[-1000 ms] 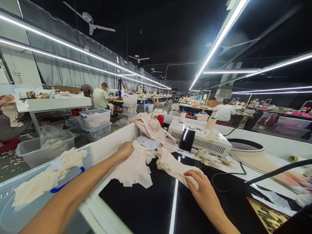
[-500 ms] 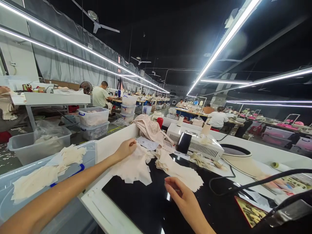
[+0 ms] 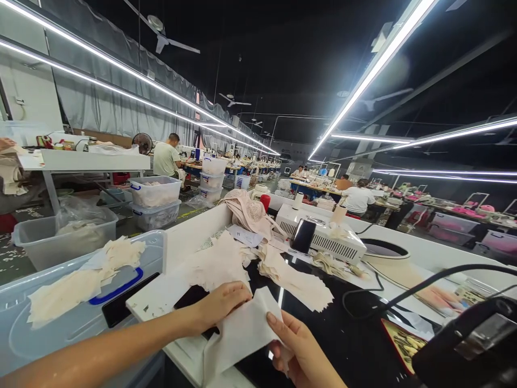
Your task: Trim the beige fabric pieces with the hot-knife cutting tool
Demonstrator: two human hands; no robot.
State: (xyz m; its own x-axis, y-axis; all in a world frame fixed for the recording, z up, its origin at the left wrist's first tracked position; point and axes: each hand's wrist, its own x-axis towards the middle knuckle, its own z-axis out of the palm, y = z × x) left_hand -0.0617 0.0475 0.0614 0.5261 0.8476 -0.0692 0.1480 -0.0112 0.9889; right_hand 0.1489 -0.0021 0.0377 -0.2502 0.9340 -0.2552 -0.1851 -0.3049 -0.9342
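Observation:
A pale cream fabric piece (image 3: 246, 331) hangs between my two hands, low over the glossy black tabletop (image 3: 319, 345). My left hand (image 3: 228, 302) grips its upper left part with curled fingers. On its right edge, my right hand (image 3: 288, 342) pinches the cloth between thumb and fingers. Just beyond lies a loose pile of cut cream fabric (image 3: 220, 261). To its right a second fanned stack of cream pieces (image 3: 297, 280) rests on the black surface. A white paper slip with writing (image 3: 245, 236) lies behind them, against a pinkish lace-trimmed bra (image 3: 246, 213).
A white vented machine box (image 3: 323, 237) stands at the back, with a phone (image 3: 304, 235) leaning on it. At right are a black machine part (image 3: 464, 339), its cable, and a red-rimmed tray (image 3: 399, 345). More cream pieces lie on a blue-lidded bin (image 3: 151, 253) at left.
My left hand has come back from the pile toward me with a fabric piece. My right hand has closed on its other side. The piece now spans both hands.

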